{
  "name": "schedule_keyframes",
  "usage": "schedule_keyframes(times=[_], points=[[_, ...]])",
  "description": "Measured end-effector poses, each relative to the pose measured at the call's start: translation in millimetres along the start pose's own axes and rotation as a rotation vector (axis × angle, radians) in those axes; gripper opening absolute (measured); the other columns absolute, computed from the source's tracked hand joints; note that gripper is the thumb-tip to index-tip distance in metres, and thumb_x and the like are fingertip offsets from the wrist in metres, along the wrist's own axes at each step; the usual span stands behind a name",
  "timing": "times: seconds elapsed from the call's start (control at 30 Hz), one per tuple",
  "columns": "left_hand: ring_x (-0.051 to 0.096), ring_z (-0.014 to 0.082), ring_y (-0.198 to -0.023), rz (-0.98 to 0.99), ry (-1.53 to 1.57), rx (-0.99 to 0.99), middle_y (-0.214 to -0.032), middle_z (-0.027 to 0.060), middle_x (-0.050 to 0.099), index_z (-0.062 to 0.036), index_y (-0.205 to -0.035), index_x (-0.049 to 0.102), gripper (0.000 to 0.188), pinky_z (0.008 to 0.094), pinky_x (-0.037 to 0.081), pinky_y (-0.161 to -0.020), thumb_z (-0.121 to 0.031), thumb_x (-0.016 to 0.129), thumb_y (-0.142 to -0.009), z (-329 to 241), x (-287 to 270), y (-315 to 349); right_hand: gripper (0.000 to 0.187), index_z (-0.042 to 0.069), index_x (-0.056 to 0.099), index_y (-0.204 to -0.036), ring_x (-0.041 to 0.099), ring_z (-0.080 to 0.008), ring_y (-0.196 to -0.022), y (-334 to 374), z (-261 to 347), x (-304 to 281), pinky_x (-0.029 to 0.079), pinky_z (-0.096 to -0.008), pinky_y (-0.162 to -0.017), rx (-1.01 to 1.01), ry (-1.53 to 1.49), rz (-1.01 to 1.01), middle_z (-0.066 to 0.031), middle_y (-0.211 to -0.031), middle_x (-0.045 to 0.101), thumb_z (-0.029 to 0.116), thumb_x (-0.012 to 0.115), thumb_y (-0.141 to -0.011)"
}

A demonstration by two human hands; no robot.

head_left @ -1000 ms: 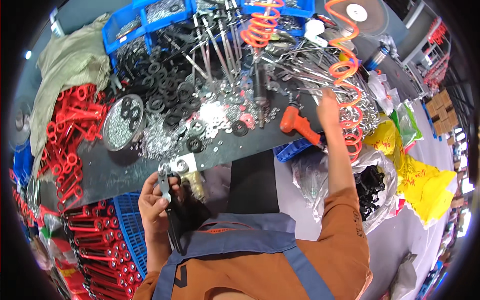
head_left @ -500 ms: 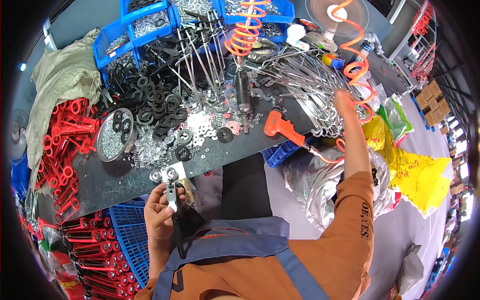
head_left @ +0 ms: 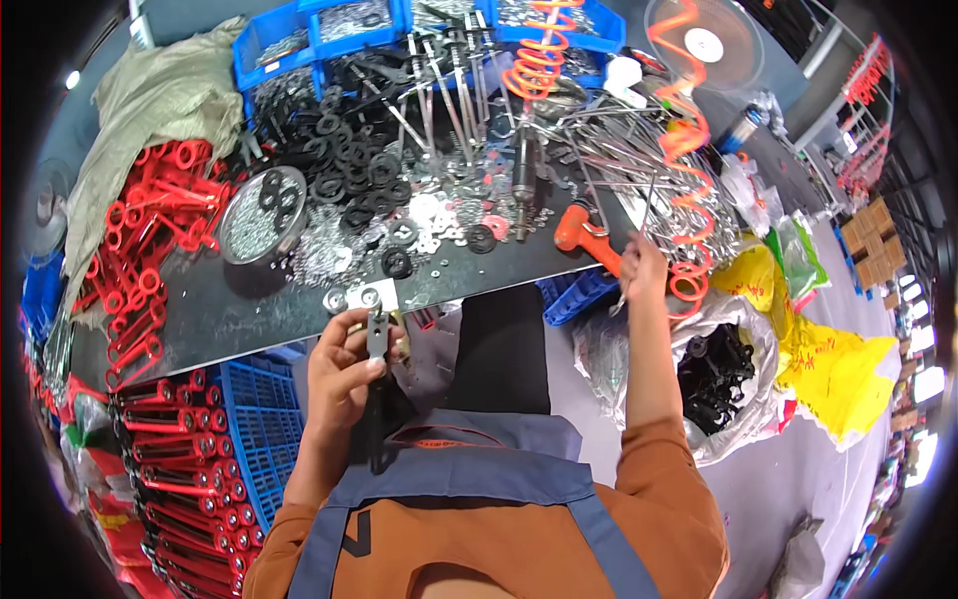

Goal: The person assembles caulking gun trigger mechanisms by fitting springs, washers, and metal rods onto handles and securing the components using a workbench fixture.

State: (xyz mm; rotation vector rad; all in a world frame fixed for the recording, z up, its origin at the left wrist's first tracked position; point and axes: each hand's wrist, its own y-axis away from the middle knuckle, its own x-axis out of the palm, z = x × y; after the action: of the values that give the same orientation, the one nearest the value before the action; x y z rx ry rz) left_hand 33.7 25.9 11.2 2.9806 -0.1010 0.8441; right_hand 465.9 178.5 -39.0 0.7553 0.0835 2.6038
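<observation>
Near the front table edge, my left hand (head_left: 344,369) is closed around a flat metal bracket (head_left: 377,337) with a long black handle (head_left: 376,424) hanging below it. At the bracket's upper end are two round silver discs (head_left: 371,299) beside a white block (head_left: 388,291); whether they are joined is unclear. My right hand (head_left: 644,268) is closed on a thin metal rod (head_left: 650,205) that sticks up above the fingers. Just left of that hand lies an orange power driver (head_left: 584,237). Beyond it spreads a pile of bent metal rods (head_left: 624,150).
Black rings (head_left: 339,165), loose washers and a bowl of small hardware (head_left: 261,235) cover the table's middle. Red handles (head_left: 140,255) are heaped at left. An inline driver (head_left: 524,175) hangs from an orange coiled hose (head_left: 539,65). A bag of black parts (head_left: 714,374) stands at right.
My right hand has come back from the far rod pile toward me, now with a rod in it. My left hand still holds the bracket. The view has shifted slightly.
</observation>
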Motion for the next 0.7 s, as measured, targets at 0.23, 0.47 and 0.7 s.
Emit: schedule_keyframes(times=[0.23,0.47,0.7], points=[[0.063,0.0202,-0.095,-0.181,-0.08,0.235,-0.107,0.0203,0.064,0.0009,-0.129,0.041,0.059,0.0297,0.049,-0.084,-0.003,0.068,-0.076,-4.3,-17.8,-11.6,0.036,0.0,0.057,-0.126,0.045,-0.0076,-0.054,189.1,-50.6,82.5,0.035,-0.0195,-0.05,-0.184,0.714,0.816,-0.0026,-0.068,0.054,0.001,0.054,-0.09],[0.062,0.0152,-0.097,-0.267,-0.211,0.269,-0.108,0.0168,0.066,0.0006,-0.128,0.042,0.053,0.0263,0.049,-0.08,-0.004,0.066,-0.081,-14.5,-39.4,6.1,0.043,0.007,0.064,-0.121,0.05,-0.0119,-0.057,194.7,-15.9,112.2,0.041,-0.0241,-0.054,-0.48,1.076,1.181,-0.005,-0.066,0.054,-0.009,0.057,-0.082],[0.063,0.0224,-0.1,-0.317,-1.044,0.482,-0.118,0.0182,0.061,0.0017,-0.129,0.039,0.05,0.0286,0.051,-0.083,-0.006,0.062,-0.085,-10.3,-54.6,6.3,0.054,0.013,0.063,-0.124,0.051,-0.0185,-0.054,207.6,-0.3,140.2,0.043,-0.0298,-0.046,-1.026,1.455,1.235,-0.0064,-0.065,0.044,-0.008,0.062,-0.073]])
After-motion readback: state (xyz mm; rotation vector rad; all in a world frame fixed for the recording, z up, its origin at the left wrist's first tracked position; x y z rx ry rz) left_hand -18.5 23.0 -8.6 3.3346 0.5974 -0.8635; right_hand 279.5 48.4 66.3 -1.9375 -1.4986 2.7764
